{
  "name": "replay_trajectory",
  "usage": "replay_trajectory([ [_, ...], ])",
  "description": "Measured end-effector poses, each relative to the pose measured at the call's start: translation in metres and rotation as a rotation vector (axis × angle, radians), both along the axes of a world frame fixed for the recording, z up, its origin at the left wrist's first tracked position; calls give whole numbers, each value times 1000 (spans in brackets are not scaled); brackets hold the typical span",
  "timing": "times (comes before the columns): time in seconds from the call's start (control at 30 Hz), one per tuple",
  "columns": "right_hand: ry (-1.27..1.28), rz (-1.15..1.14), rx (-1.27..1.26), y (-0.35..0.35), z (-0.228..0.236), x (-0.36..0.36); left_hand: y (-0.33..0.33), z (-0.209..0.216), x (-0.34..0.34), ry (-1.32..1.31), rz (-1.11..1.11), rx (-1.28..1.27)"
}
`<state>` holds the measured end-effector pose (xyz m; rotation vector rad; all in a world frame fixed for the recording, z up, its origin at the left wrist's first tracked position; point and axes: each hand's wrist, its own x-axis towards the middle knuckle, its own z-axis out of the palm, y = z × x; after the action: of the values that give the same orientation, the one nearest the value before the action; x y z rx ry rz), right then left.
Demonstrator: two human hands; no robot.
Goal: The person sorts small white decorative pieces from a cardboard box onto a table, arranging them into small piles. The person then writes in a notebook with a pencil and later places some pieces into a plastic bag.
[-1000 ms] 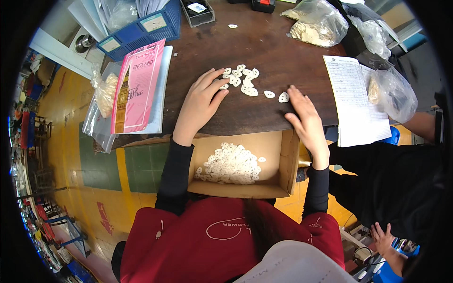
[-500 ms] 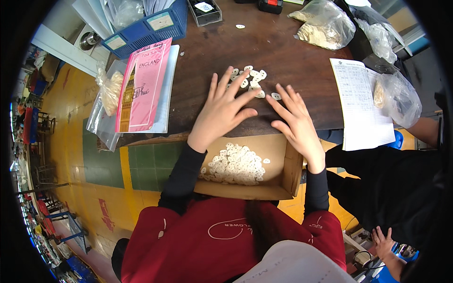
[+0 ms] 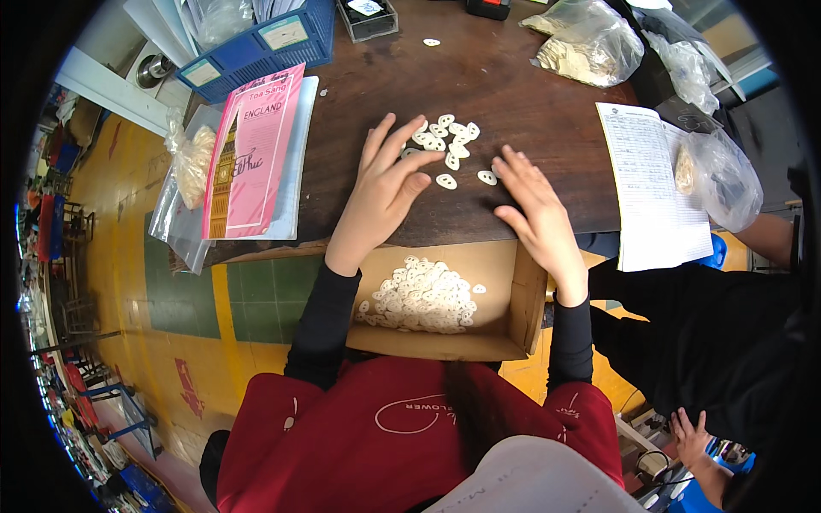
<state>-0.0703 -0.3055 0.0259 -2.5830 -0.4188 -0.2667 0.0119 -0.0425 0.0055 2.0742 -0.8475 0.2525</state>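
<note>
Several small white rounded pieces with holes, much like buttons [image 3: 438,144], lie loosely spread on the dark wooden table [image 3: 385,77]. At their left edge is my left hand [image 3: 380,184], fingers stretched and apart, holding nothing. My right hand [image 3: 539,209] is on their right, fingers extended, its fingertips close to a single white piece [image 3: 487,177]. A partly hidden piece shows by those fingertips. Below the table edge, under my forearms, an open cardboard box [image 3: 500,316] holds a large heap of the same white pieces [image 3: 419,295].
Pink and blue notebooks [image 3: 256,162] and a bag of pale pieces [image 3: 195,162] lie at the left, below a blue basket [image 3: 256,51]. On the right are a written notebook [image 3: 646,188] and clear bags [image 3: 590,51]. Another person's hand [image 3: 691,436] shows at lower right.
My left hand has drawn left, away from the white pieces, uncovering more of them. My right hand has shifted slightly. A few pieces sit farther apart near the front.
</note>
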Motion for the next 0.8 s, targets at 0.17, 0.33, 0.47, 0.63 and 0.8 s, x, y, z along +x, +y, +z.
replay_trajectory([
  [0.17,36,276,-136,18,-1,-14,6,-2,3,102,77,-141],
  [0.33,385,653,320,31,3,-39,0,-5,1,-13,46,104],
  [0.47,116,461,255,26,7,-17,-7,-4,-2,-71,-17,268],
  [0.63,76,170,177,30,5,12,6,-4,8,113,-36,-75],
  [0.8,37,291,-77,49,-1,8,18,-12,13,324,173,-566],
])
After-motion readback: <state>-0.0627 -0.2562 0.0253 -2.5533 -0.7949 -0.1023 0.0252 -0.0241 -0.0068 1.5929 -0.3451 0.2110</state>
